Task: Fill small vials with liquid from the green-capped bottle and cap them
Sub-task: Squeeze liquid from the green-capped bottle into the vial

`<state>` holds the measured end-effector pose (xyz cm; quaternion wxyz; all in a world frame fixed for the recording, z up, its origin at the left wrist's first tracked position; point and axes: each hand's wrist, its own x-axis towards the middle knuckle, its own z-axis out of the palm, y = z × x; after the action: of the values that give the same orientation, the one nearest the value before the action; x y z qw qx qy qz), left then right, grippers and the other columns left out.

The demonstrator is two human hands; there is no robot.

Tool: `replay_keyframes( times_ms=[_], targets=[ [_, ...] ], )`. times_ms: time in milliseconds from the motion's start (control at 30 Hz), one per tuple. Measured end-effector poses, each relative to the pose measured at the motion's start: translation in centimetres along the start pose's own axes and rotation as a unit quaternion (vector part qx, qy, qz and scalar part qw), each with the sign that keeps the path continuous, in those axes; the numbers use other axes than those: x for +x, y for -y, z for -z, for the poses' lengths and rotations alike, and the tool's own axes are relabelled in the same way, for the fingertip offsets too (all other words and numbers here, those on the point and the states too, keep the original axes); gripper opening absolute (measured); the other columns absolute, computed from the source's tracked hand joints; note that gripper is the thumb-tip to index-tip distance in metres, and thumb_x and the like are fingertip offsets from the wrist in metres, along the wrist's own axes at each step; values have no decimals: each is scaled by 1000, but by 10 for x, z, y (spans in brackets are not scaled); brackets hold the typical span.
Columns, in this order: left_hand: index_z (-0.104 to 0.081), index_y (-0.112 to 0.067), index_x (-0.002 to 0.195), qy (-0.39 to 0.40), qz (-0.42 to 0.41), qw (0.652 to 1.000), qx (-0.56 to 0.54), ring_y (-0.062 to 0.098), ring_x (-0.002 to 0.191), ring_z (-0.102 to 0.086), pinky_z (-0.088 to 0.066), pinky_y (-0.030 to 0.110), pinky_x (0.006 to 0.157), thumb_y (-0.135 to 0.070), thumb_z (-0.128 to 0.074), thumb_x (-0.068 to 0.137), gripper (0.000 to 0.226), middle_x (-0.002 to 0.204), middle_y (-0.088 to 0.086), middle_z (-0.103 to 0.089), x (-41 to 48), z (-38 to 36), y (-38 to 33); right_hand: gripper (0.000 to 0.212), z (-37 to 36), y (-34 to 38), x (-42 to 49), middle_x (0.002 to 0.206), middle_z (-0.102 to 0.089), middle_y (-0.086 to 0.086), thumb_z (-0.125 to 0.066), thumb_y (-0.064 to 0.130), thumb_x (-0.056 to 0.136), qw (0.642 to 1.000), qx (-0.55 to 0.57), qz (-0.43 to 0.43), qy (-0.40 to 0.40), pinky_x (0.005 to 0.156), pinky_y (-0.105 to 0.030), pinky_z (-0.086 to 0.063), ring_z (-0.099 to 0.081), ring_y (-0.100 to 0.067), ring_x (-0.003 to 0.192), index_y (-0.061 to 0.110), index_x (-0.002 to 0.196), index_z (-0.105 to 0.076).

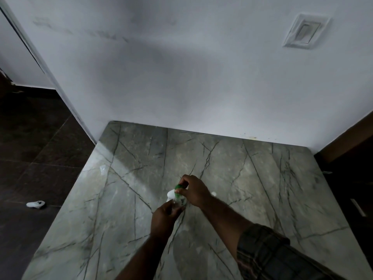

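Our left hand (164, 218) reaches forward from the bottom of the view on a bare left arm (139, 259), and its fingers curl round the small clear plastic bottle (178, 206). Our right hand (194, 191) sits just past it and a bit higher, bent down at the wrist, with the thumb and fingertips pinching the round green cap (178, 187) at the bottle's top. Our right arm (224, 217) comes in from the lower right, bare up to a dark checked cloth sleeve (266, 251) rolled near the elbow, and the two hands are very close together.
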<state>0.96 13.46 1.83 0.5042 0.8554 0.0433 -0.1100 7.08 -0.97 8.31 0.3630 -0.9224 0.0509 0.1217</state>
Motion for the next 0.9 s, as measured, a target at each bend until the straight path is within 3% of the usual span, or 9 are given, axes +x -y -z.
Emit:
replay_keyframes(
  times_ms=[233, 400, 567, 900],
  targets=[
    [-72, -32, 102, 2, 5, 1000, 5, 0, 71, -66, -52, 18, 64, -41, -73, 84, 20, 80, -13, -73, -1, -3, 0, 24, -4, -3, -3, 102, -63, 5, -74, 42, 81, 1000, -28, -11, 2, 89, -36, -49, -61, -15, 96, 26, 93, -62],
    [-72, -34, 98, -10, 14, 1000, -7, -3, 69, -66, -45, 10, 58, -43, -75, 82, 18, 77, -15, -72, -1, -1, -6, 24, 1, -1, 1, 101, -62, 6, -75, 44, 79, 999, -33, -7, -1, 89, -36, -47, -59, -12, 94, 28, 90, -63],
    [-73, -32, 102, 6, 17, 1000, 6, 2, 68, -67, -55, 25, 66, -43, -72, 84, 22, 77, -10, -73, -2, -4, 1, 23, -6, -7, -2, 97, -59, 10, -73, 45, 80, 999, -32, -13, 2, 89, -38, -44, -58, -11, 92, 29, 89, -59],
    [-73, -32, 102, -5, 21, 1000, 1, 3, 70, -68, -58, 34, 70, -45, -74, 82, 24, 78, -11, -74, 0, -5, 2, 23, -8, -7, -1, 96, -58, 11, -72, 47, 80, 1000, -26, -10, 2, 92, -40, -43, -56, -10, 91, 31, 87, -57]
  ],
)
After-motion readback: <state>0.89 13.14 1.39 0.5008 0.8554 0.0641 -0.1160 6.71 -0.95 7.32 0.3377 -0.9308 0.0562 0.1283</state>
